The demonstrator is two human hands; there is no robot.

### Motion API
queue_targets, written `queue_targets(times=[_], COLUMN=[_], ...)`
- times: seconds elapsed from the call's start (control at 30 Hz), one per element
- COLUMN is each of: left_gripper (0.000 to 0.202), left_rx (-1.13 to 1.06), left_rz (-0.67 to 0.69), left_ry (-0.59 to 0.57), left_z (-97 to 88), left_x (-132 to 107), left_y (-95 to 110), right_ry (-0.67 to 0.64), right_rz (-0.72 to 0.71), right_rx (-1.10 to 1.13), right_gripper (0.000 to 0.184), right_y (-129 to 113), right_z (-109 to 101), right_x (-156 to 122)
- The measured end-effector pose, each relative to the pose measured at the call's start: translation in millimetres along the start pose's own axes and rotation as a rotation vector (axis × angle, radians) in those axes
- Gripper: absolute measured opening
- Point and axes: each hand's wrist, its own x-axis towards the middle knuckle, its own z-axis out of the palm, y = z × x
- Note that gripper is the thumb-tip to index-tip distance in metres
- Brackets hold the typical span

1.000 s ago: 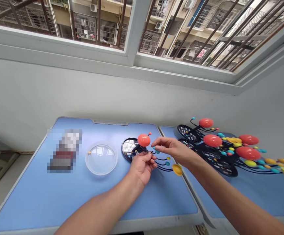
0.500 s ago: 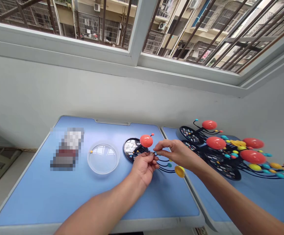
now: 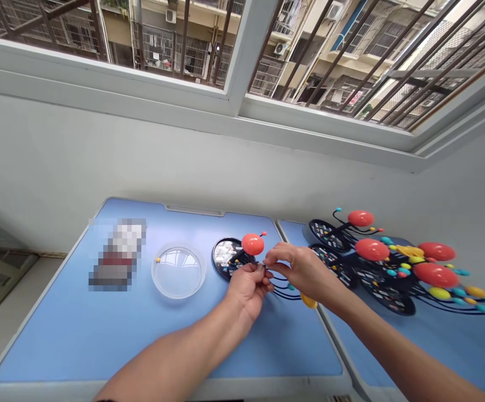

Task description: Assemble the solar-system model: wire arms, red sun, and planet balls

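A solar-system model with a round black base (image 3: 222, 262) and a glossy red ball (image 3: 253, 244) stands on the blue table. Several thin black arms fan out to its right, one ending in a yellow ringed planet (image 3: 308, 301) partly behind my right wrist. My left hand (image 3: 246, 287) is closed, its thumb and fingers pinching a black arm just below the red ball. Against those fingertips, my right hand (image 3: 303, 271) pinches at the same spot. Whatever tiny part lies between its fingertips is too small to make out.
Left of the model sits a clear round dish (image 3: 155, 279) with a small orange bead (image 3: 158, 259) at its rim. A blurred-out flat item (image 3: 119, 254) lies farther left. Several similar models (image 3: 371, 250) crowd the right-hand table (image 3: 376, 357). A wall and barred window stand behind.
The view has shifted slightly. My right hand has turned a little and now covers more of the yellow ringed planet. Both hands stay pinched together at the same arm.
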Motion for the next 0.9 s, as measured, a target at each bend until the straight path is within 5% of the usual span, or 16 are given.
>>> queue_targets(times=[0.37, 0.9], left_gripper=[0.017, 0.013], left_rx=[-0.016, -0.068], left_rz=[0.015, 0.041], left_ry=[0.004, -0.023], left_z=[1.8, 1.4], left_x=[-2.4, -4.8], left_y=[-0.9, 0.7], right_ry=[-0.024, 0.067], right_rz=[-0.017, 0.115], right_rx=[-0.041, 0.021], right_gripper=[0.027, 0.012], right_y=[-2.4, -7.7], right_z=[5.5, 0.3], right_x=[-0.8, -2.8])
